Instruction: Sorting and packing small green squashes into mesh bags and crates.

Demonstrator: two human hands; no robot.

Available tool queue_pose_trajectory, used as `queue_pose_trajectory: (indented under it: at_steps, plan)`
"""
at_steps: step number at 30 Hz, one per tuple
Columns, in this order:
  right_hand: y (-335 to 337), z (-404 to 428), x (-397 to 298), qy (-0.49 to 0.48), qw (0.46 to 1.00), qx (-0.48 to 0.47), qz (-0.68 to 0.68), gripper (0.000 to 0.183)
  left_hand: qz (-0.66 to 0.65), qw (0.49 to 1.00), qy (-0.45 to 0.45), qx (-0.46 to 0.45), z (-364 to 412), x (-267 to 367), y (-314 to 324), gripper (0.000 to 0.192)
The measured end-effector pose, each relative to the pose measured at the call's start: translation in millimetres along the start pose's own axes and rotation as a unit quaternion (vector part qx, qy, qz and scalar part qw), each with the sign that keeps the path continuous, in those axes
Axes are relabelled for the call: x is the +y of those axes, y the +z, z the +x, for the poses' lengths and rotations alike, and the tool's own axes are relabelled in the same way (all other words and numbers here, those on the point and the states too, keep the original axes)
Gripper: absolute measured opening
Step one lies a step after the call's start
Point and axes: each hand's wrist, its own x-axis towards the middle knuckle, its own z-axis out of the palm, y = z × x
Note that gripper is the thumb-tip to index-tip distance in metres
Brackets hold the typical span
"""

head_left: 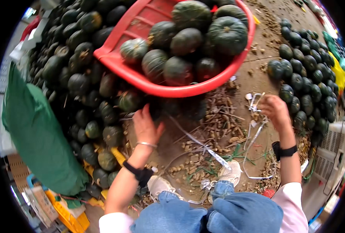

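My left hand (146,125) reaches with spread fingers toward dark green squashes just below the rim of a red plastic basket (172,91); it holds nothing that I can see. Dark green squashes (187,40) fill much of the basket, whose open, ribbed side lies at the upper left. Off to the right, my right hand (274,110) hangs over the littered floor with its fingers bent, beside white strapping (254,104); whether it grips any of that is unclear. Beneath the basket, the shadowed squashes are hard to make out.
Large piles of squashes stand at the left (79,84) and right (306,75). A green sack (41,131) leans at the left, above a yellow crate (64,212). Loose straps (201,145) and dry stems lie on the floor around my shoes. A pale plastic crate (329,151) stands lower right.
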Motion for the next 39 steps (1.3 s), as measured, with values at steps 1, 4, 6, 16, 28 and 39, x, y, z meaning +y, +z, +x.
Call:
queue_pose_trajectory:
  at_steps: [1, 4, 6, 16, 28, 39]
  plan:
    - [35, -1, 15, -0.009, 0.994, -0.054, -0.094, 0.034, 0.01, 1.0, -0.012, 0.003, -2, -1, 2, 0.076]
    - [137, -9, 55, -0.156, 0.889, -0.171, -0.396, 0.046, 0.003, 1.0, -0.025, 0.009, -3, -11, 9, 0.082]
    - [189, -10, 61, -0.352, 0.756, -0.132, -0.536, 0.059, 0.135, 0.989, 0.024, -0.047, -2, -7, 11, 0.085]
    - [208, -3, 89, -0.218, 0.888, -0.214, -0.344, 0.068, -0.187, 0.966, -0.11, -0.144, 11, -64, 3, 0.073]
    - [204, -62, 71, 0.244, 0.84, -0.365, 0.318, 0.06, -0.737, 0.584, -0.259, -0.222, -42, -13, -81, 0.064]
    - [203, -82, 74, 0.207, 0.882, -0.355, 0.231, 0.074, -0.73, 0.673, -0.056, -0.103, 109, 44, -182, 0.044]
